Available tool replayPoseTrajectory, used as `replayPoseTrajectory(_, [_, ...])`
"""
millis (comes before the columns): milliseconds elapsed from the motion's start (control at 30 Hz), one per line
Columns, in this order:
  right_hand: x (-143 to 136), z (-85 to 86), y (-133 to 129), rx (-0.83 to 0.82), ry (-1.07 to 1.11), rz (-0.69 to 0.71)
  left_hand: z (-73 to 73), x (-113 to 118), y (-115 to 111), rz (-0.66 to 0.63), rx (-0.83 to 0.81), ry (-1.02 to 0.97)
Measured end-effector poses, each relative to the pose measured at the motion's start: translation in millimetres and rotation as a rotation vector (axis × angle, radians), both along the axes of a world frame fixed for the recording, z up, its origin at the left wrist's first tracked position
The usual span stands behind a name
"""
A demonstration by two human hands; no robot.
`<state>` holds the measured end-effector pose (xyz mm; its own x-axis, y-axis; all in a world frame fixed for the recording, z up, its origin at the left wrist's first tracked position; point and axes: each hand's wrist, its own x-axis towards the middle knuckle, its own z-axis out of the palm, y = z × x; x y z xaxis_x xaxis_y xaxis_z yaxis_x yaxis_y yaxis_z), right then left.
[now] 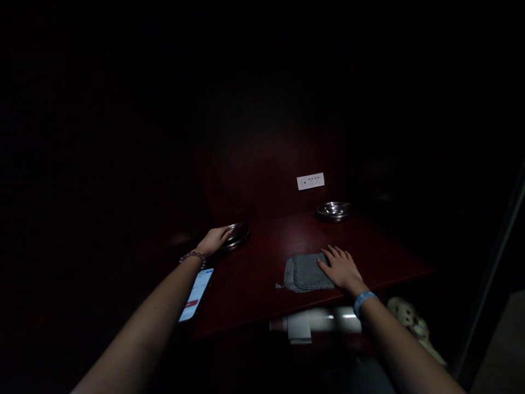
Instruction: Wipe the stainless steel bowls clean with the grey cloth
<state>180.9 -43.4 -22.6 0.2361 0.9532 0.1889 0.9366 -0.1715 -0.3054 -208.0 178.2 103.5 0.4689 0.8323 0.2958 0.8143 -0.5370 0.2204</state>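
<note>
My left hand (214, 241) is at the near left side of a round, shiny metal bowl (240, 235), its fingers closed over the rim. The bowl stands on the dark red table (262, 279), and its inside is dim. My right hand (340, 267) lies flat with fingers spread, at the right edge of a folded grey cloth (309, 272). The thumb side touches the cloth while the other fingers rest on the tabletop. Farther back on the right sits another metal bowl (334, 211), apart from both hands.
A phone (197, 295) with a lit screen lies by my left forearm. White power sockets (310, 181) are set in the back wall. Below the table edge are a pale roll (328, 319) and a white folded piece (299, 328). A plush toy (406, 316) is at lower right.
</note>
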Motion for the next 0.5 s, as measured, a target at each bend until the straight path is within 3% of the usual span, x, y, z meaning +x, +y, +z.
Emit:
replayPoseTrajectory(333, [-1, 3.2, -2, 0.005, 0.005, 0.000, 5.1, 12, -5, 0.014, 0.257, 0.031])
replayPoseTrajectory(500, [-1, 5.5, -5, 0.027, 0.034, -0.018, 14.7, 38, -31, -0.017, 0.468, 0.011])
